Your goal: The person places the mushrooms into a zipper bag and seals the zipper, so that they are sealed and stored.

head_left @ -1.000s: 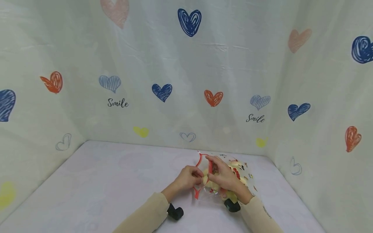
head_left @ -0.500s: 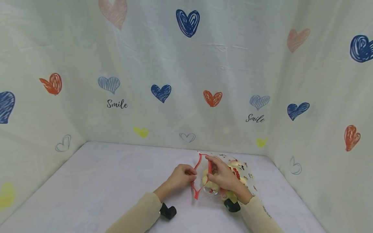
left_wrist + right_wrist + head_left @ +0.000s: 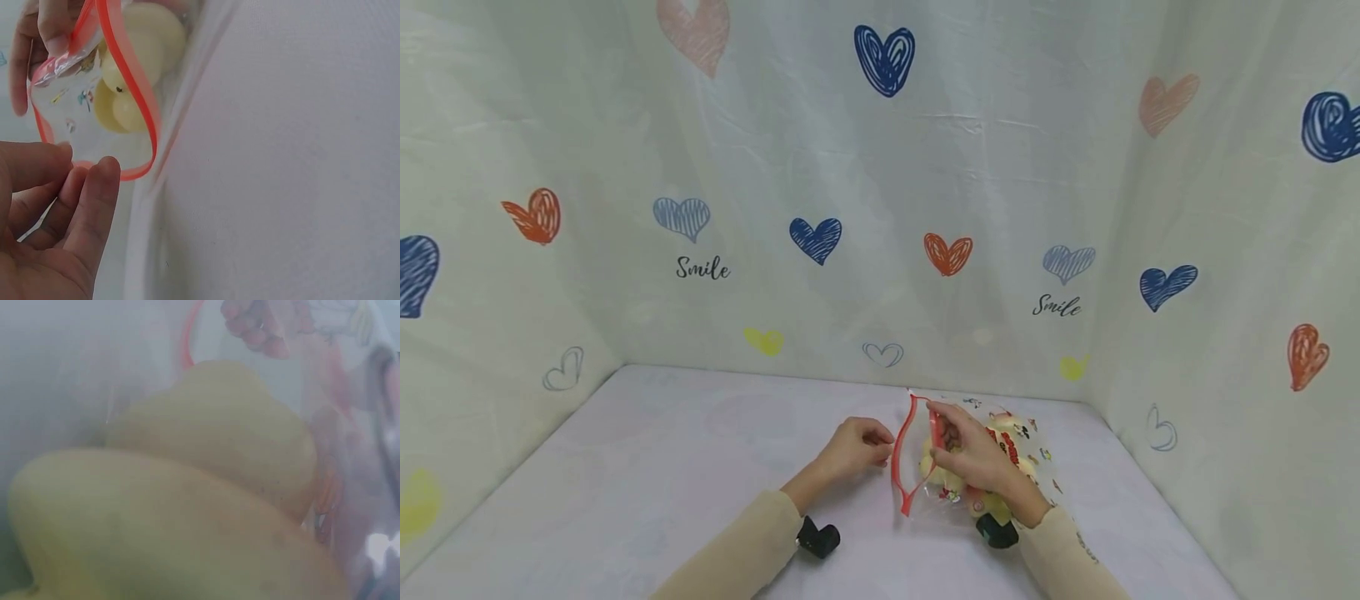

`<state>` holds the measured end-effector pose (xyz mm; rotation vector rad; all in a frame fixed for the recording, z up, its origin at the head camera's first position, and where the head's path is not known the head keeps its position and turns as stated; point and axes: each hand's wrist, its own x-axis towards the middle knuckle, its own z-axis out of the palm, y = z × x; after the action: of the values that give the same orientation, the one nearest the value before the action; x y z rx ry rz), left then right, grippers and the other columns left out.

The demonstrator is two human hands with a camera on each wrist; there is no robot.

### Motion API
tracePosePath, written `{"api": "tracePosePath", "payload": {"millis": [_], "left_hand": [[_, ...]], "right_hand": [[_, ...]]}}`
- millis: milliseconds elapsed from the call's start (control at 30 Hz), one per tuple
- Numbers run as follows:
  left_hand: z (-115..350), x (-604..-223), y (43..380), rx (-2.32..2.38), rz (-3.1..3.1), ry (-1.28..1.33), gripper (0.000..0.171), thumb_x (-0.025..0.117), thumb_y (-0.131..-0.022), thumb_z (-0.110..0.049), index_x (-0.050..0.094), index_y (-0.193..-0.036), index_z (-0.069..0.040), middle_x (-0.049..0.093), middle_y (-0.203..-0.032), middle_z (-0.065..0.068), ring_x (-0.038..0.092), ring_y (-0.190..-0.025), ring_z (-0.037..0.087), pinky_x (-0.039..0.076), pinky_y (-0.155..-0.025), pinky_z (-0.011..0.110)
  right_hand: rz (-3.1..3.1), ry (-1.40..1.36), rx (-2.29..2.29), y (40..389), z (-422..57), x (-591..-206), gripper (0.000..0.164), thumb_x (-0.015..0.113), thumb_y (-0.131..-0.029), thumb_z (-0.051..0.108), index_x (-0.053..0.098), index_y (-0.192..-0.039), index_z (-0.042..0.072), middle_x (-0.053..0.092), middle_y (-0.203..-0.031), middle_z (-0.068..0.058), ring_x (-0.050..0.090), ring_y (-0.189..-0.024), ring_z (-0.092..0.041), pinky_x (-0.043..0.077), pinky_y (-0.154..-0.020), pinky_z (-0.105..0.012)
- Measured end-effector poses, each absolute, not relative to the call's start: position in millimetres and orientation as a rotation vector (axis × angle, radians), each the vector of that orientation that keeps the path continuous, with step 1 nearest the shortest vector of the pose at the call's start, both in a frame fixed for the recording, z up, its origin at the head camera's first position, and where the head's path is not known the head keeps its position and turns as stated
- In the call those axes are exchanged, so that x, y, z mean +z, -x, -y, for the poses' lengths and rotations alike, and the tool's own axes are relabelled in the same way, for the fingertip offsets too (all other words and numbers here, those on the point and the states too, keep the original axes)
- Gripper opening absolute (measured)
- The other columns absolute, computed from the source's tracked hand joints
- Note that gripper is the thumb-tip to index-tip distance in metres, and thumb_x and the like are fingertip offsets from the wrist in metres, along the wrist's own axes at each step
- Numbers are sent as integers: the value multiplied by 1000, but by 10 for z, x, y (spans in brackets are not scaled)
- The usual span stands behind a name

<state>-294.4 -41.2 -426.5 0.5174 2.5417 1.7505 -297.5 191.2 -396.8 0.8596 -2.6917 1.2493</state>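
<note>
A clear zip bag [image 3: 913, 479] with a red zip edge lies at the right of the table, its mouth spread wide toward the left. Inside are several pale yellow rounded lumps [image 3: 134, 59], smooth-skinned and close together. My right hand [image 3: 970, 446] pinches the right side of the red edge between thumb and fingers. Just left of the mouth, my left hand [image 3: 856, 446] has loosely bent fingers, thumb and forefinger apart, fingertips right by the red edge. In the right wrist view the yellow lumps [image 3: 169, 519] fill most of the frame behind hazy plastic.
The table [image 3: 647, 467] has a pale cloth cover. A white curtain [image 3: 737, 150] printed with hearts and "Smile" stands behind it and along both sides. Black wrist cameras hang under the left wrist [image 3: 818, 537] and right wrist [image 3: 997, 531].
The left hand has drawn the near side of the bag's red edge leftward, widening the mouth, then come off it a little to the left. The right hand has kept its hold.
</note>
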Motion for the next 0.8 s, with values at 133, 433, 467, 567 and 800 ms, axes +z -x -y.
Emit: {"api": "tracePosePath", "payload": {"millis": [133, 433, 467, 567, 800], "left_hand": [[443, -4269, 2953, 1723, -2551, -476, 5, 66, -86, -3, 68, -91, -3, 63, -77, 2, 65, -66, 15, 55, -63, 27], [473, -4222, 2975, 1718, -2533, -455, 7, 66, -87, -5, 67, -94, -2, 62, -79, 3, 64, -68, 15, 56, -66, 31], [475, -4218, 2976, 1720, -2526, -456, 8, 65, -87, -5, 67, -94, -2, 62, -79, 3, 64, -69, 15, 56, -67, 31], [480, -4214, 2983, 1729, -2518, -464, 8, 66, -87, -5, 67, -94, -1, 62, -80, 4, 64, -69, 15, 56, -68, 33], [489, -4199, 2989, 1730, -2527, -428, 9, 66, -88, -7, 67, -95, -2, 62, -80, 4, 64, -69, 16, 56, -69, 33]], "right_hand": [[2688, -888, 1236, 2978, -1913, -3971, 66, 71, -82, 6, 44, -141, 21, 50, -99, 1, 51, -87, -17, 47, -71, -22], [2642, -956, 1189, 2982, -1916, -3954, 55, 66, -83, 2, 50, -135, 10, 51, -93, 0, 52, -84, -15, 47, -70, -22], [2640, -954, 1186, 2981, -1917, -3951, 54, 65, -83, 1, 51, -135, 9, 51, -93, 0, 52, -85, -15, 47, -70, -22], [2625, -953, 1195, 2983, -1917, -3946, 51, 65, -84, 2, 52, -133, 8, 52, -93, 0, 52, -84, -15, 48, -71, -23], [2560, -982, 1208, 2998, -1932, -3947, 41, 66, -86, 4, 58, -126, 9, 55, -92, -2, 54, -83, -14, 50, -72, -24]]}}
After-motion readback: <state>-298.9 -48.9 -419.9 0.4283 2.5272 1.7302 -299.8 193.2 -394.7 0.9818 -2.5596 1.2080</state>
